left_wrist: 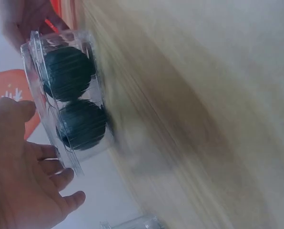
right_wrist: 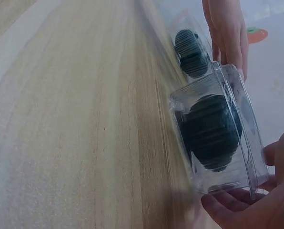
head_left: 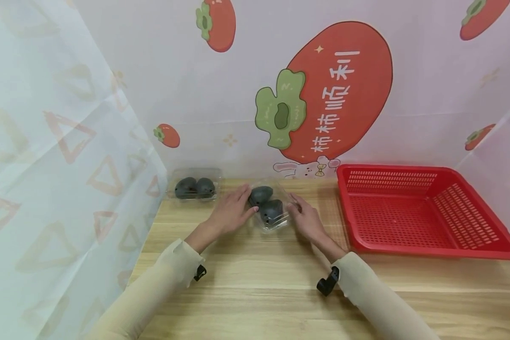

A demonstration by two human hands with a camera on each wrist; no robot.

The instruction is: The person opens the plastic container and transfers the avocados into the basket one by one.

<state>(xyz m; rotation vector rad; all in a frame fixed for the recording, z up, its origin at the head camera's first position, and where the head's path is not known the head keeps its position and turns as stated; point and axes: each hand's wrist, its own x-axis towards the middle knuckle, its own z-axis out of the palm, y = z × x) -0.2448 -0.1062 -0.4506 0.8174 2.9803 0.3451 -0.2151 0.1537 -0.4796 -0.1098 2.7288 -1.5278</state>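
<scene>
Between the two hands is a clear plastic clamshell box [head_left: 267, 226] with two dark, egg-shaped fruits [head_left: 271, 211], which look like avocados, inside. It stands at a slant over the wooden table. My left hand [head_left: 231, 210] holds its left side, thumb toward the near side; in the left wrist view its fingers [left_wrist: 51, 167] lie along the box edge. On the opposite side, my right hand [head_left: 308, 221] grips the box, with thumb and curled fingers about its corner in the right wrist view. A second clear box [head_left: 216, 175] with two similar fruits sits at the back left.
A red plastic basket [head_left: 408, 251] with perforated walls stands on the right of the wooden table [head_left: 246, 297]. Behind the table hangs a pale printed backdrop [head_left: 238, 94] with persimmon pictures, and another pale sheet [head_left: 68, 165] closes the left side.
</scene>
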